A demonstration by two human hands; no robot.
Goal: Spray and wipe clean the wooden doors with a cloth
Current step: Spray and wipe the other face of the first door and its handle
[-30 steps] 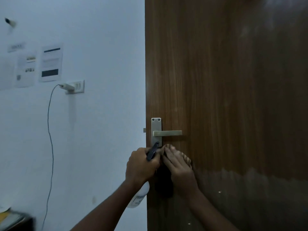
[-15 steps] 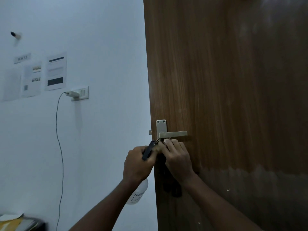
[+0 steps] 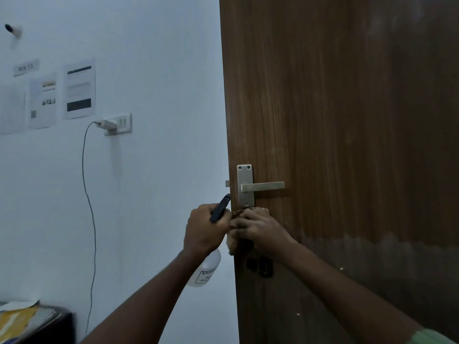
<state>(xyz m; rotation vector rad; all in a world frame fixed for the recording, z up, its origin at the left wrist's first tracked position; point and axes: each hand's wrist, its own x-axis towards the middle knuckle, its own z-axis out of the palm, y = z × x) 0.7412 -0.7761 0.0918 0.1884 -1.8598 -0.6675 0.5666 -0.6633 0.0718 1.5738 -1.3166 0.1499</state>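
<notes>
- The left hand (image 3: pixel 206 228) is curled round the neck of a white spray bottle (image 3: pixel 205 269), whose dark trigger head (image 3: pixel 220 207) points up toward the door handle (image 3: pixel 262 186); the bottle body hangs below that fist, just off the door's edge.
- The right hand (image 3: pixel 258 228) presses a pale cloth (image 3: pixel 233 240) against the wooden door (image 3: pixel 347 145) directly below the handle plate; its fingers bend over the cloth, though how firmly they pinch it is hard to tell in this dim light.
- To do this step well, I judge the wiping should run with flat, even pressure along the grain, working round the plate under the handle and down the door's edge, with the nozzle kept off the metal.
- A dark latch fitting (image 3: pixel 260 265) sits lower than the handle, partly behind the right wrist; the cloth could snag there.
- The door's veneer is brown and streaked; well below the handle a duller, paler band crosses it.
- Left of the handle stands a white wall (image 3: pixel 161 95) with a socket and plugged charger (image 3: pixel 115 124), a trailing cable (image 3: pixel 90 207), and taped papers (image 3: pixel 79 89).
</notes>
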